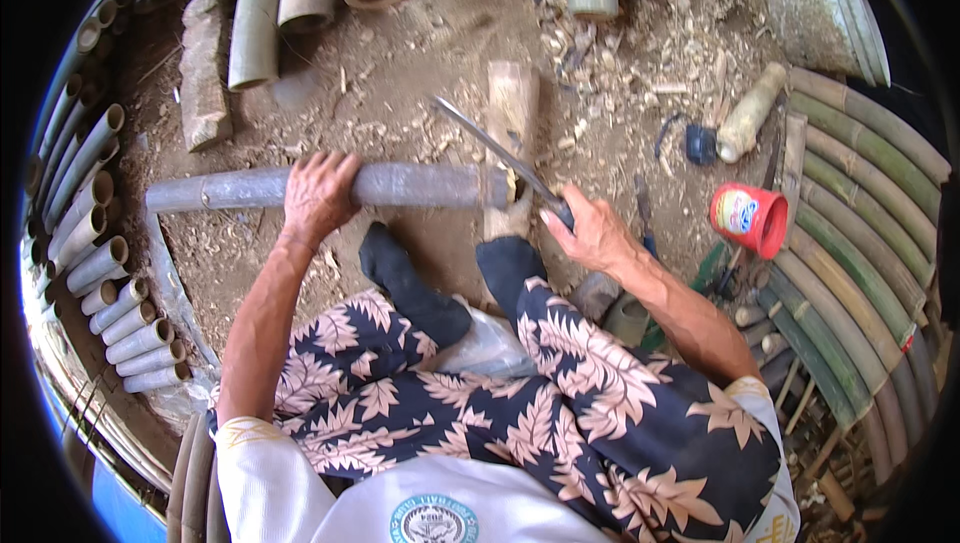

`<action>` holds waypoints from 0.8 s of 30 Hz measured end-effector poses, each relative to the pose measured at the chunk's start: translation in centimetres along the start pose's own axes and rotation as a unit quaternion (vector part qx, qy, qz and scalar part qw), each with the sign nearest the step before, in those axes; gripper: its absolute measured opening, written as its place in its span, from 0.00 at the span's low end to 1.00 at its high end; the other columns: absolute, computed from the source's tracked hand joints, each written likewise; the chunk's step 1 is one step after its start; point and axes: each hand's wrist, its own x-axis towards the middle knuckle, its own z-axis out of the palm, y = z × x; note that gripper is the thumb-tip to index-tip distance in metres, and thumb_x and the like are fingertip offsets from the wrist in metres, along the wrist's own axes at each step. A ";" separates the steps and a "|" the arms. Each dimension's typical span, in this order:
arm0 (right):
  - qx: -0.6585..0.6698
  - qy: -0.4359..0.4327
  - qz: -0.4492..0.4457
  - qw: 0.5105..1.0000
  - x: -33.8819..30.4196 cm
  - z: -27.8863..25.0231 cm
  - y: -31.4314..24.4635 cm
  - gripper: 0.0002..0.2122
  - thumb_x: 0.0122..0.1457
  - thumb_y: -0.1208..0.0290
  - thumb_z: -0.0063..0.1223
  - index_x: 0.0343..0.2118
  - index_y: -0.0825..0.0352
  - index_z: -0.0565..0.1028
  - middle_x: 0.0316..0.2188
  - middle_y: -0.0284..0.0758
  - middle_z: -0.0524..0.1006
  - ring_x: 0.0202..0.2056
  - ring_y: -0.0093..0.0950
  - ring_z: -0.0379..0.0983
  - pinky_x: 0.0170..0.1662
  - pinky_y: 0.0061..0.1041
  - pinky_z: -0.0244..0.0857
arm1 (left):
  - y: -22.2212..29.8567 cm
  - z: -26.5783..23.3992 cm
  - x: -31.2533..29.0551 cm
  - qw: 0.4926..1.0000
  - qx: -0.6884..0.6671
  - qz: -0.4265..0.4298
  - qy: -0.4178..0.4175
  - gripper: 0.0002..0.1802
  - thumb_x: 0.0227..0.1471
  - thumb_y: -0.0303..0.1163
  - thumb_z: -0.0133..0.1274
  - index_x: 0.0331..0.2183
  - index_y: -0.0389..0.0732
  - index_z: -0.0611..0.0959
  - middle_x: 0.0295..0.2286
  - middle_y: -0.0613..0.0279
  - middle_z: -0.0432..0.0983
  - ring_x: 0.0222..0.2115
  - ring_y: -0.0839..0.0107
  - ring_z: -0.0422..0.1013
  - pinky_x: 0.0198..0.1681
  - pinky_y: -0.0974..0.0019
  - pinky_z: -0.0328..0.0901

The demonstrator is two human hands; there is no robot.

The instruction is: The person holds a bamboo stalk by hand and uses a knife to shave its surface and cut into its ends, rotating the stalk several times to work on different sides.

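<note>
A grey bamboo pole lies crosswise in front of me, its right end by a wooden block on the ground. My left hand presses over the pole near its middle, fingers wrapped around it. In my right hand is the dark handle of a long-bladed knife. The blade slants up and left, passing the pole's right end, where a pale cut edge shows. Whether blade and bamboo touch I cannot tell.
Cut bamboo tubes stand at the back and along the left. Right of me are a red container, a wooden mallet-like piece, a worn bucket and stacked bamboo. Wood chips litter the dirt; my dark-socked feet flank the block.
</note>
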 end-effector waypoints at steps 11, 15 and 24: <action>-0.009 -0.005 0.023 1.000 -0.8 0.3 0.5 0.15 0.63 0.63 0.54 0.42 0.71 0.69 0.22 0.47 0.77 0.23 0.44 0.78 0.28 0.40 0.72 | 1.5 0.2 -1.0 0.997 0.039 -0.003 0.072 0.31 0.36 0.33 0.65 0.47 0.45 0.76 0.40 0.61 0.74 0.46 0.61 0.70 0.56 0.54 0.60; 0.073 0.159 -0.151 0.973 -1.4 -1.3 -4.0 0.15 0.63 0.62 0.54 0.40 0.72 0.70 0.24 0.46 0.77 0.22 0.41 0.77 0.27 0.37 0.72 | 0.1 -2.8 0.2 0.992 -0.032 -0.016 -0.123 0.39 0.33 0.36 0.67 0.52 0.47 0.77 0.41 0.58 0.75 0.47 0.58 0.71 0.56 0.53 0.62; -0.018 0.039 -0.047 0.998 -1.5 -0.2 -0.9 0.16 0.65 0.62 0.50 0.42 0.75 0.70 0.21 0.47 0.76 0.19 0.39 0.76 0.23 0.37 0.72 | -1.4 -2.3 1.8 0.983 -0.084 0.007 -0.163 0.37 0.24 0.39 0.66 0.45 0.44 0.81 0.39 0.55 0.74 0.46 0.53 0.69 0.50 0.54 0.67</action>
